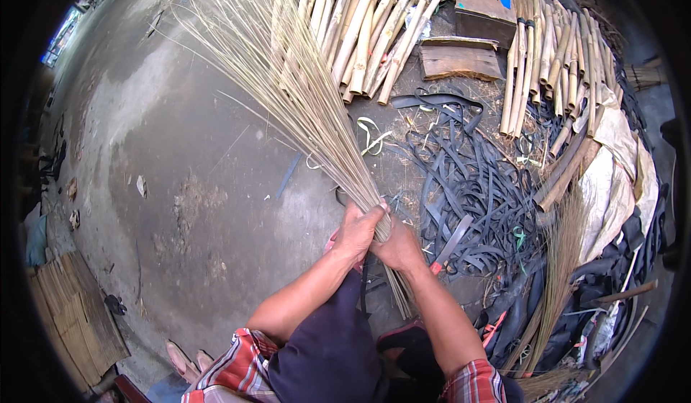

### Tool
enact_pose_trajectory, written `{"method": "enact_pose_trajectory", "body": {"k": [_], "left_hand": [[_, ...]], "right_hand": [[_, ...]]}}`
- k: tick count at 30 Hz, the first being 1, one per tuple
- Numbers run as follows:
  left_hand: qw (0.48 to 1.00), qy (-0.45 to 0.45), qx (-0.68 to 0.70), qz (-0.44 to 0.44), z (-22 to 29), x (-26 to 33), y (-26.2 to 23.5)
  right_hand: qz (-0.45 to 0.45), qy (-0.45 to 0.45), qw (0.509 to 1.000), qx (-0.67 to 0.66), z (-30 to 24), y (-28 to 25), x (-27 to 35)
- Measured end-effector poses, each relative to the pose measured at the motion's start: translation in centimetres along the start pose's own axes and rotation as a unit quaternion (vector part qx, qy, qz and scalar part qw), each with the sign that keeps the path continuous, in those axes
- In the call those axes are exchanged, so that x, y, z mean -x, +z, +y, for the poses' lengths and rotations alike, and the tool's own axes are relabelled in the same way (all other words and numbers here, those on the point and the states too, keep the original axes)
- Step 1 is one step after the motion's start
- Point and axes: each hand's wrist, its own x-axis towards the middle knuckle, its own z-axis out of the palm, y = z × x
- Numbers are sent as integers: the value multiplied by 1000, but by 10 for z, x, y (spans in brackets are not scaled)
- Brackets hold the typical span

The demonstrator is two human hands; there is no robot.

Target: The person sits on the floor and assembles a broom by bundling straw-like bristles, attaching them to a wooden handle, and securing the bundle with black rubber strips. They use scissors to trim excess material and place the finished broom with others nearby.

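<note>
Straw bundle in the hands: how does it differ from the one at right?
The left hand and right hand grip the held bundle; neither touches the resting bundle. The held bundle slants up-left, the resting bundle up-right. The held bundle fans wider than the resting bundle. Both have long, thin stalks.

Bare hands: two are showing, one left hand (pixel 358 231), one right hand (pixel 398 248). Long straw-coloured stalk bundle (pixel 329 128): one is resting between both. Red-handled, grey-bladed knife (pixel 455 241): one is showing. Brown box with a blue patch (pixel 481 5): one is sitting. Tangled heap of flat black strips (pixel 479 190): one is lying. Pale cylindrical bamboo handles (pixel 412 48): two groups are lying, over twenty altogether, overlapping past exact count.
</note>
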Motion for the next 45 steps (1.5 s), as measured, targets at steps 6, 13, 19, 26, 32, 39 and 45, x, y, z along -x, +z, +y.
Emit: {"method": "enact_pose_trajectory", "body": {"k": [6,13,19,26,32,39,45], "left_hand": [[1000,-13,0,-14,4,2,2],[999,4,0,-47,8,0,2],[998,32,19,-44,-4,-1,-4],[964,-18,-228,-134,37,5,-6],[652,172,-703,-227,98,46,0],[419,17,-850,-319,65,37,13],[434,27,-855,-281,32,53,-8]], "right_hand": [[-107,-26,986,-124,8,-7,-7],[-187,35,965,-178,4,-18,-8],[-106,-44,990,-77,2,-16,-3],[-62,-36,997,-23,2,-23,-1],[2,-15,981,194,-1,-31,24],[75,-235,918,310,24,-13,49],[162,-341,855,356,34,-7,62]]}}
